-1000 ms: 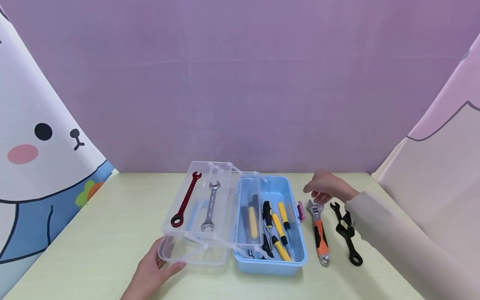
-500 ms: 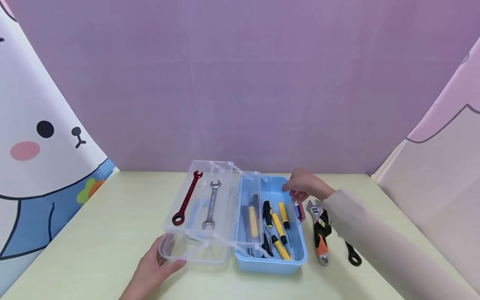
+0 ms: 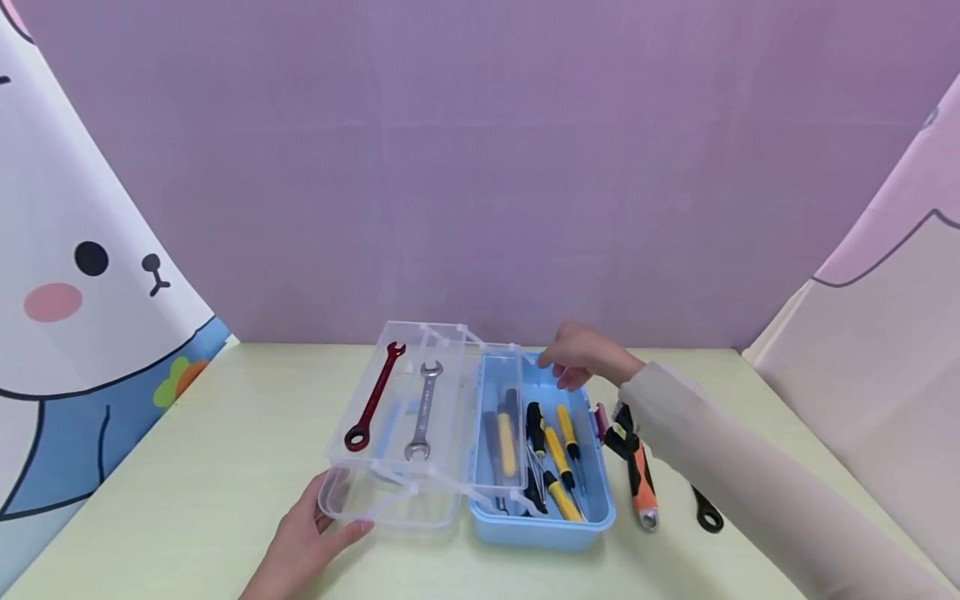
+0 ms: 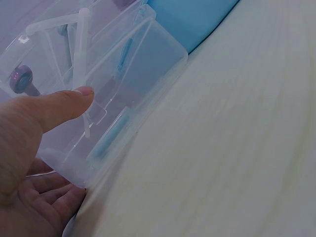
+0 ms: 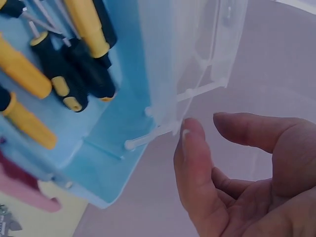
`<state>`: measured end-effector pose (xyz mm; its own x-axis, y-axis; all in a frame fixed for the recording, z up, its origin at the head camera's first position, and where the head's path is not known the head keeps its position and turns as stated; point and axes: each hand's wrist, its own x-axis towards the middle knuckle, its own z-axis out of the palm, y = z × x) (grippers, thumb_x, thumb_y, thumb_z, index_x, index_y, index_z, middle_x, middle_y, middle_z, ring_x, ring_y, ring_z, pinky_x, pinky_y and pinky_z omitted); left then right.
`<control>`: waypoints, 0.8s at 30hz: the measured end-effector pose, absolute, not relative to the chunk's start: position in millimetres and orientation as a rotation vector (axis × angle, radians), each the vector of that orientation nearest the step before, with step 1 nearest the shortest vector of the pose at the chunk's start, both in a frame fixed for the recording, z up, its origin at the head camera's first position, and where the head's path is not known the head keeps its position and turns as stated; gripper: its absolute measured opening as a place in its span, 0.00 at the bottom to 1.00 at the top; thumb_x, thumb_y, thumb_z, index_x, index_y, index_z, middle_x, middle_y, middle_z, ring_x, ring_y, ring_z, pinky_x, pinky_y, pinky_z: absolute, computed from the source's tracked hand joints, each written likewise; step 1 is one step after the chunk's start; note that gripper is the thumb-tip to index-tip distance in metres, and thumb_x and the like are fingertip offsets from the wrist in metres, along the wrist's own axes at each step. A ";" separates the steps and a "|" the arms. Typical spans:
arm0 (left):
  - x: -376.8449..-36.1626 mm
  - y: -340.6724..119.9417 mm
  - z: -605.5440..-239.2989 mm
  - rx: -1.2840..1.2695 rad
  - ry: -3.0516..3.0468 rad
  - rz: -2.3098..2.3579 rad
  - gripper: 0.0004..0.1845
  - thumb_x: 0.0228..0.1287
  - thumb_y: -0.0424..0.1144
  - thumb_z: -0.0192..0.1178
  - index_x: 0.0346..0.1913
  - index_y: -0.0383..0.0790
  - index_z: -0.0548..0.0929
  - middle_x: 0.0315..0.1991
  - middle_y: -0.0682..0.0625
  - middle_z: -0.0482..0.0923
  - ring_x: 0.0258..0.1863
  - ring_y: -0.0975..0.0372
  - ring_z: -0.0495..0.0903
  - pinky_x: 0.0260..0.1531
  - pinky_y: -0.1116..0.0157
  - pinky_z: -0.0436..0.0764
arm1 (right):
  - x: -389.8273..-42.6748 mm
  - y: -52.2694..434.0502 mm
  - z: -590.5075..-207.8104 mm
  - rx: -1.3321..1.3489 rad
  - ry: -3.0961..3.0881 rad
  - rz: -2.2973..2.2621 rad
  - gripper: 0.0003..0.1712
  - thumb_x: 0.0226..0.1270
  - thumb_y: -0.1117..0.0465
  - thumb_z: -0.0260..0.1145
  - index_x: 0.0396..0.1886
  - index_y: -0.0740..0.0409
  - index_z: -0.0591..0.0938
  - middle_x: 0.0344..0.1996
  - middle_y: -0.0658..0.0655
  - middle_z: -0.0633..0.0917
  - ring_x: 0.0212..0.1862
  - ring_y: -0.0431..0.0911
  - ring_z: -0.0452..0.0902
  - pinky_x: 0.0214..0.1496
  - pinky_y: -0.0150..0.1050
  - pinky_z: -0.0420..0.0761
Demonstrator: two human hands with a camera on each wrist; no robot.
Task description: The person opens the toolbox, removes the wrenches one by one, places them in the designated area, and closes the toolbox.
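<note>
An open blue toolbox (image 3: 540,533) holds several yellow-and-black screwdrivers (image 3: 558,454). Its clear tray (image 3: 457,417) is swung out to the left and carries a red wrench (image 3: 372,400) and a silver wrench (image 3: 423,412). My left hand (image 3: 307,542) grips the near-left corner of the clear lid (image 4: 143,74) below the tray, with the thumb (image 4: 64,103) on its wall and the fingers underneath. My right hand (image 3: 581,358) hovers at the box's back edge, loosely curled and holding nothing. Its thumb (image 5: 190,143) is right at a white hinge arm (image 5: 158,133).
An orange-handled adjustable wrench (image 3: 641,483) and a black wrench (image 3: 707,515) lie on the pale table right of the box, partly under my right sleeve. Printed curtains hang at both sides and a purple wall stands behind.
My right hand has moved left, from above the adjustable wrench to the back edge of the blue box. The left hand has stayed on the lid corner.
</note>
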<state>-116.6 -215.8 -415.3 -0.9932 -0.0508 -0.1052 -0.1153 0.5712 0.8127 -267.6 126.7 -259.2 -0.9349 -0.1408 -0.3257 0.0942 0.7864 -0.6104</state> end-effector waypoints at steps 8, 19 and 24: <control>-115.8 -216.1 -414.5 -0.157 2.708 1.411 0.50 0.53 0.50 0.71 0.70 0.30 0.55 0.67 0.27 0.61 0.66 0.40 0.65 0.62 0.52 0.74 | -266.4 104.2 -244.6 -0.085 2.569 -0.985 0.09 0.62 0.59 0.65 0.31 0.61 0.75 0.24 0.58 0.78 0.21 0.46 0.80 0.32 0.40 0.88; -113.5 -214.5 -413.2 -0.126 2.708 1.443 0.48 0.54 0.49 0.70 0.70 0.30 0.55 0.66 0.27 0.62 0.65 0.40 0.66 0.60 0.54 0.76 | -266.2 67.9 -236.1 -0.087 2.549 -1.011 0.10 0.62 0.59 0.66 0.37 0.60 0.76 0.22 0.56 0.77 0.18 0.44 0.76 0.29 0.37 0.87; -112.3 -213.7 -412.6 -0.121 2.707 1.454 0.48 0.53 0.48 0.71 0.69 0.30 0.56 0.66 0.27 0.63 0.65 0.40 0.66 0.61 0.54 0.75 | -264.1 52.9 -233.9 -0.094 2.534 -1.034 0.12 0.62 0.59 0.66 0.40 0.63 0.77 0.21 0.56 0.77 0.17 0.43 0.76 0.31 0.38 0.88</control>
<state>-112.3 -213.7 -412.6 -0.9947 -0.0377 -0.0958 -0.1007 0.5501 0.8290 -264.1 52.9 -233.9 -0.9175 -0.2092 -0.3381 0.0872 0.7239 -0.6844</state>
